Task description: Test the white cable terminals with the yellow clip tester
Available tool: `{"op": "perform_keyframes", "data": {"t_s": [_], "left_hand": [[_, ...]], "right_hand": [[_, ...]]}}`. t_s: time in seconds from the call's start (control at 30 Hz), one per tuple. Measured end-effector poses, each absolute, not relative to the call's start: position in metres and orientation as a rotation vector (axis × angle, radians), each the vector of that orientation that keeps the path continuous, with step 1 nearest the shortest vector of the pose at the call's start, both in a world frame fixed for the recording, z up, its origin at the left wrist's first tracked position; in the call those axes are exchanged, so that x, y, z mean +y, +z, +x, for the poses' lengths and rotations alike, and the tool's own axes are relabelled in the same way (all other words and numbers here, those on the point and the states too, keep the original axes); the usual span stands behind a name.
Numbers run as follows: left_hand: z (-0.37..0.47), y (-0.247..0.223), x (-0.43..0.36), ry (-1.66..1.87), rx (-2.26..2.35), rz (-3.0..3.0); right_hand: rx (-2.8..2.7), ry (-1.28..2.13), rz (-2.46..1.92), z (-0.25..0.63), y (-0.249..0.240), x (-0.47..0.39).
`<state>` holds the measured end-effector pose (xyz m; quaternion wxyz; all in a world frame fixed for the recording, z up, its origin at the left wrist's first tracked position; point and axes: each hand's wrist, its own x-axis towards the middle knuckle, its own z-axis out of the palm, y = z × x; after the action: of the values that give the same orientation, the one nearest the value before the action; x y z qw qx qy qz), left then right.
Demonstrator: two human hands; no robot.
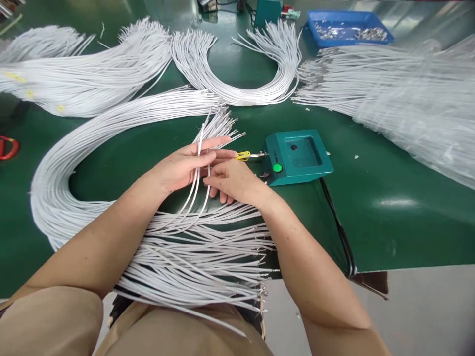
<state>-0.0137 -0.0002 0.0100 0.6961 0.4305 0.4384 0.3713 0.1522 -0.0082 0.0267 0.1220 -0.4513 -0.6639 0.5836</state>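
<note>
The green table (393,227) spreads on all sides of the green box (304,153), its front edge running on the near side of it. A large looped bundle of white wires (52,178) lies left of the box, bowed leftward, both sets of ends pointing right; the near ends reach past the front edge toward the person's lap. Right of the box and farther back is a pile of plastic-covered wires (408,94), its ends pointing left. A U-shaped bundle (241,96) lies beyond the box, open side away from the person, and a blue tray (345,19) farther back and rightward.

Just left of the box, the left hand (181,168) is closed around a few held wires (192,195), and the right hand (237,178) pinches one of these strands between its fingertips. Their long axis runs near to far: tips away from the person, lower lengths curving back toward the near wires. A yellow clip (243,156) is on the box's left side.

Green tabletop shows within the loop and, more broadly, right of the box.
</note>
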Motion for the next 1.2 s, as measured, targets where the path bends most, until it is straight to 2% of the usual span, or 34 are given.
{"op": "perform_keyframes", "data": {"t_s": [0.1, 0.2, 0.33, 0.47, 0.67, 1.03, 1.2], "left_hand": [[-0.015, 0.007, 0.001, 0.921, 1.003, 0.999], [-0.016, 0.001, 0.003, 0.858, 1.027, 1.075], [-0.013, -0.001, 0.002, 0.849, 1.070, 1.145], [-0.009, 0.002, 0.001, 0.916, 1.135, 1.160], [-0.006, 0.001, 0.000, 1.004, 1.203, 1.286], [-0.005, 0.007, -0.002, 0.974, 1.185, 1.252], [-0.003, 0.008, -0.003, 0.986, 1.144, 1.249]], "right_hand": [[-1.858, 1.714, -1.310, 0.155, 0.025, -0.003], [-1.854, 1.688, -1.324, 0.160, 0.025, -0.001], [-1.913, 1.534, -1.396, 0.167, 0.028, 0.000], [-1.705, 1.342, -1.465, 0.169, 0.030, 0.003], [-1.592, 1.317, -1.378, 0.162, 0.020, 0.004], [-1.088, 1.789, -1.047, 0.165, 0.013, 0.013], [-1.052, 1.792, -1.100, 0.166, 0.020, 0.010]]}}
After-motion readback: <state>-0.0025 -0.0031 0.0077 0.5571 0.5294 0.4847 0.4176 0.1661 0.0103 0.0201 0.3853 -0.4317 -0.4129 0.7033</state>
